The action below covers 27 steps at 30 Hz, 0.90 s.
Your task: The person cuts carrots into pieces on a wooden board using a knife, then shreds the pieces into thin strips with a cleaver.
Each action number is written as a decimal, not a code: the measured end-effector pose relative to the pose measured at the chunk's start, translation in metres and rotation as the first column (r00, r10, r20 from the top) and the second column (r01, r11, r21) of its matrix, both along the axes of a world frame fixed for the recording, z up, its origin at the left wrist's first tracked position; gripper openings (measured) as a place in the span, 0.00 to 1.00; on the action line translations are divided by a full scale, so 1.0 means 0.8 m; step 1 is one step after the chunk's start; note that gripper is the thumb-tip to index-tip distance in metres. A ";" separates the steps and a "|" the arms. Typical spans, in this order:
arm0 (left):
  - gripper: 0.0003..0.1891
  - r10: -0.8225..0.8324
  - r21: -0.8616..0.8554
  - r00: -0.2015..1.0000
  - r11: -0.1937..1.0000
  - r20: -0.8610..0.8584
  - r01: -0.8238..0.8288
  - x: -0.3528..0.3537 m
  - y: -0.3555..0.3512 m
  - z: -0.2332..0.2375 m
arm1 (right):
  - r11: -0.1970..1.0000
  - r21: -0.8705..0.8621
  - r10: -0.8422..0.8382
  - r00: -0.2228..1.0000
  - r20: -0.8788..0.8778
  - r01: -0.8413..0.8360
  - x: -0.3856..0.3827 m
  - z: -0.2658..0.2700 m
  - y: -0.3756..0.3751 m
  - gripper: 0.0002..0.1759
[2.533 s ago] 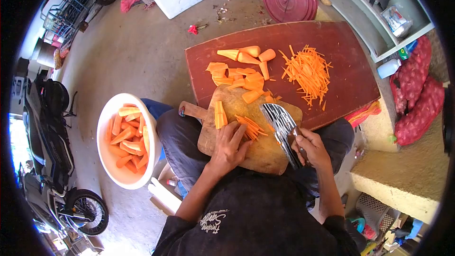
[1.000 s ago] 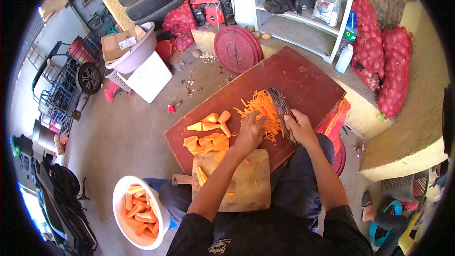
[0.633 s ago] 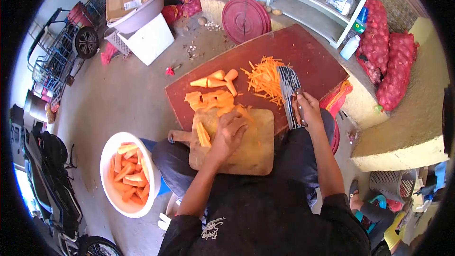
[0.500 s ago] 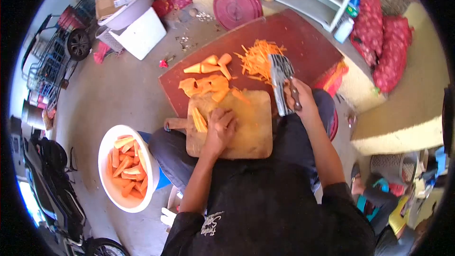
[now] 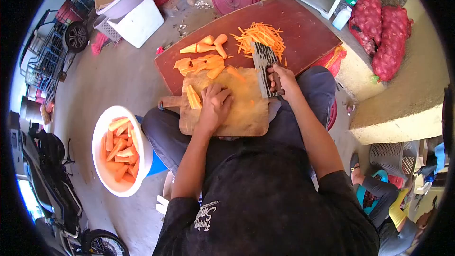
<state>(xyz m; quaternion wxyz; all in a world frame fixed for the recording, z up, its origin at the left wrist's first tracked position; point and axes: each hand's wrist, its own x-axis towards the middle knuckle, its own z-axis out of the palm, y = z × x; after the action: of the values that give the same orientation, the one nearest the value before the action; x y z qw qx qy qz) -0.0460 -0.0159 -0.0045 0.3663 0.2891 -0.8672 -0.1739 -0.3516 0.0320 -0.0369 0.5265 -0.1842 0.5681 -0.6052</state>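
Palm down on the wooden cutting board [image 5: 246, 118], my left hand [image 5: 216, 109] has its fingers curled under, and what they press on is hidden. Just left of those fingers lie carrot slices [image 5: 193, 97]. My right hand [image 5: 283, 81] is closed around the dark handle of a cleaver [image 5: 263, 64]. The broad blade, with carrot bits stuck to it, reaches over the board's right edge toward a pile of shredded carrot [image 5: 259, 38]. Carrot pieces [image 5: 204, 64] and peeled carrots [image 5: 206, 45] are beyond the board's far left edge.
The board rests on my lap against a low red table [image 5: 303, 33]. At my left stands a white tub [image 5: 97, 149] of peeled carrots. Onion sacks [image 5: 391, 42] lean at the far right. Another person's leg [image 5: 379, 189] shows at lower right.
The cleaver has turned, its blade now tilting left and lying nearer the board. My left hand stays by the carrot slices, with its fingers slightly shifted. The whole view has shifted a little.
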 end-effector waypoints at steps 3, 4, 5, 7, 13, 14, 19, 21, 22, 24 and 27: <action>0.08 -0.007 -0.014 1.000 1.000 0.005 0.007 0.000 -0.002 -0.001 | 1.000 -0.017 -0.009 1.000 0.026 0.009 -0.001 -0.005 0.000 0.22; 0.08 -0.004 -0.021 1.000 1.000 0.001 0.004 -0.001 -0.002 -0.002 | 1.000 -0.022 -0.013 0.999 0.036 0.014 -0.002 -0.005 0.001 0.22; 0.08 0.001 -0.029 1.000 1.000 -0.004 -0.001 -0.002 -0.003 -0.004 | 0.999 -0.028 -0.016 0.999 0.045 0.017 -0.003 -0.005 0.001 0.22; 0.08 0.009 -0.013 1.000 1.000 0.003 -0.009 -0.001 -0.002 -0.004 | 1.000 -0.005 -0.009 1.000 0.017 0.009 0.001 0.002 0.003 0.23; 0.08 -0.008 -0.003 1.000 1.000 0.018 0.008 -0.001 -0.005 -0.002 | 1.000 -0.009 0.004 0.999 0.037 -0.003 -0.007 -0.005 0.000 0.22; 0.08 -0.006 -0.007 1.000 1.000 0.022 0.006 -0.001 -0.004 -0.005 | 1.000 -0.011 0.008 0.999 0.043 -0.008 -0.008 -0.006 0.001 0.22; 0.09 -0.005 -0.006 0.999 1.000 0.038 0.005 0.002 -0.005 -0.003 | 0.999 -0.018 0.030 0.998 0.061 -0.029 -0.008 -0.001 0.002 0.22; 0.09 -0.004 0.004 0.999 1.000 0.038 0.004 0.001 -0.003 -0.003 | 0.999 -0.025 0.038 0.998 0.048 -0.037 -0.010 -0.003 0.001 0.22; 0.09 -0.004 0.007 0.999 1.000 0.036 0.004 0.000 -0.005 -0.004 | 0.999 -0.023 0.043 0.997 0.060 -0.042 -0.011 -0.003 0.001 0.22; 0.09 0.000 0.016 0.999 1.000 0.040 -0.001 0.002 -0.004 -0.005 | 0.998 -0.030 0.048 0.998 0.052 -0.046 -0.011 -0.003 0.002 0.22; 0.09 0.011 0.023 0.999 1.000 0.050 -0.012 0.003 -0.005 -0.007 | 0.999 -0.030 0.042 0.999 0.034 -0.041 -0.008 -0.001 0.001 0.22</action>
<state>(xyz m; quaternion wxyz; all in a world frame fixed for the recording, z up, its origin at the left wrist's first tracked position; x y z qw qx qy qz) -0.0436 -0.0198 -0.0103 0.3422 0.3025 -0.8723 -0.1744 -0.3580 0.0331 -0.0377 0.5460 -0.1929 0.5459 -0.6055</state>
